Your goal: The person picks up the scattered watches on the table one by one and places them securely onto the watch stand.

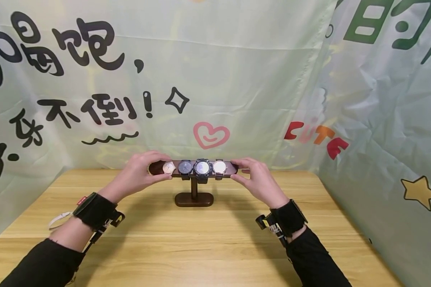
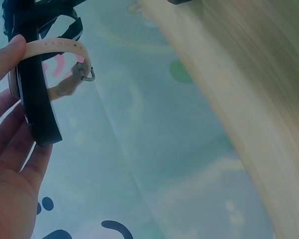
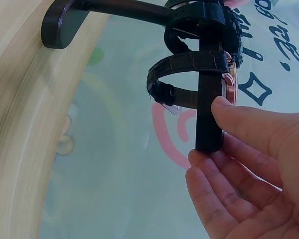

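A dark brown wooden watch stand, a crossbar on a post with an oval base, stands on the table. My left hand grips the bar's left end. Its thumb lies on the pale pink strap of a light-faced watch. At the other end, my right hand holds the bar between thumb and fingers, beside a rose-gold watch with a dark brown strap. Between these sit a dark-faced watch and a chunky black watch. Straps loop around the bar.
The wooden table reaches back to a pale printed cloth hanging behind and along the sides. Black camera bands wrap both wrists. A white cord loop hangs by the left wrist.
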The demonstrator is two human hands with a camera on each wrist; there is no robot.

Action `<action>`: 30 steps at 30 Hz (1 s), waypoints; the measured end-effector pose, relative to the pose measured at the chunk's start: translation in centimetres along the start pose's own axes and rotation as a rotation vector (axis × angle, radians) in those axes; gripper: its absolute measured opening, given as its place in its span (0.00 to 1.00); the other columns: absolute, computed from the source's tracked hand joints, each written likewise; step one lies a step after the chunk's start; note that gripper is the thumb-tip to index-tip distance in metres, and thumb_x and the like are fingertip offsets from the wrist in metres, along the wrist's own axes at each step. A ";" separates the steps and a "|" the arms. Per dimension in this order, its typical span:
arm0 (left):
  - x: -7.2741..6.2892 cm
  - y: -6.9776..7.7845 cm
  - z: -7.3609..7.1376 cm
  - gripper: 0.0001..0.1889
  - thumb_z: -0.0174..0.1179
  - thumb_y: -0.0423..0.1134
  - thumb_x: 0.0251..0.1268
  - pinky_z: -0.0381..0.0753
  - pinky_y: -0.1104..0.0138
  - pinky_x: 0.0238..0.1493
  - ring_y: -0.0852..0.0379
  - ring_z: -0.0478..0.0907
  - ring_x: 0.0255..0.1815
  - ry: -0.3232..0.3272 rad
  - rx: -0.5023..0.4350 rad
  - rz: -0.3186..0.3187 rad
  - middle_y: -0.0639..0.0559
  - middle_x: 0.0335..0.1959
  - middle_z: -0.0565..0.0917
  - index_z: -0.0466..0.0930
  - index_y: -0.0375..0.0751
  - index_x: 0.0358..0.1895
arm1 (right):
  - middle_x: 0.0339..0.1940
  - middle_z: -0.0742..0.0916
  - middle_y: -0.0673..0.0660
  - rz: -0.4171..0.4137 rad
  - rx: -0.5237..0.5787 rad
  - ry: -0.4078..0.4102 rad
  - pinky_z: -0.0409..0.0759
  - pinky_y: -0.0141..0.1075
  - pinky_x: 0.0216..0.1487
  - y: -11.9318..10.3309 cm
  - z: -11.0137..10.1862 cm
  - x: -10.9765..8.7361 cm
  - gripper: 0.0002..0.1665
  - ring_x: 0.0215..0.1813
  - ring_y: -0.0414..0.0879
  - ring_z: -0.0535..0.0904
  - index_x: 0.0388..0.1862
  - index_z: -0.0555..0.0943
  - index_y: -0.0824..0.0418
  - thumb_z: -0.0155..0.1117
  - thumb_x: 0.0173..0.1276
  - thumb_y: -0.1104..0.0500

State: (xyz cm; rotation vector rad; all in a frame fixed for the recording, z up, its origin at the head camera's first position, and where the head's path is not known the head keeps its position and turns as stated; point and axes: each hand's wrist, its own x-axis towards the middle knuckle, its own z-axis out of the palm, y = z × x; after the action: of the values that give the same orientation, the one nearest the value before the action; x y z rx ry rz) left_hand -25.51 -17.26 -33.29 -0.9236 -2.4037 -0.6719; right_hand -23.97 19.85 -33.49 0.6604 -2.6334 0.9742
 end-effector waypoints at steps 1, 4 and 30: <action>0.0 0.0 0.0 0.24 0.82 0.41 0.58 0.87 0.53 0.53 0.50 0.88 0.52 0.001 -0.002 0.000 0.47 0.53 0.91 0.89 0.42 0.57 | 0.65 0.87 0.64 -0.002 0.001 0.001 0.86 0.50 0.69 0.0 0.0 0.0 0.27 0.67 0.60 0.85 0.70 0.83 0.63 0.74 0.74 0.60; 0.1 0.2 0.1 0.23 0.82 0.40 0.58 0.87 0.54 0.52 0.50 0.87 0.52 -0.001 -0.008 0.000 0.48 0.54 0.91 0.89 0.43 0.57 | 0.65 0.87 0.64 -0.002 0.004 0.002 0.86 0.50 0.69 -0.1 0.0 -0.1 0.27 0.67 0.60 0.85 0.70 0.83 0.64 0.74 0.74 0.61; 0.1 0.1 0.6 0.24 0.83 0.42 0.58 0.87 0.53 0.54 0.49 0.87 0.55 -0.002 -0.010 -0.016 0.47 0.56 0.90 0.89 0.44 0.58 | 0.65 0.87 0.64 0.011 0.008 -0.009 0.86 0.53 0.70 -0.2 -0.1 0.1 0.27 0.67 0.60 0.85 0.70 0.82 0.64 0.74 0.75 0.60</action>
State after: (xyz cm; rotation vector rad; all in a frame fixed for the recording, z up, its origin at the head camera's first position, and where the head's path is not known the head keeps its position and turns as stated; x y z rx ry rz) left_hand -25.64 -16.81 -33.62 -0.9098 -2.4147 -0.6893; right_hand -23.95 19.78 -33.30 0.6540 -2.6456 0.9873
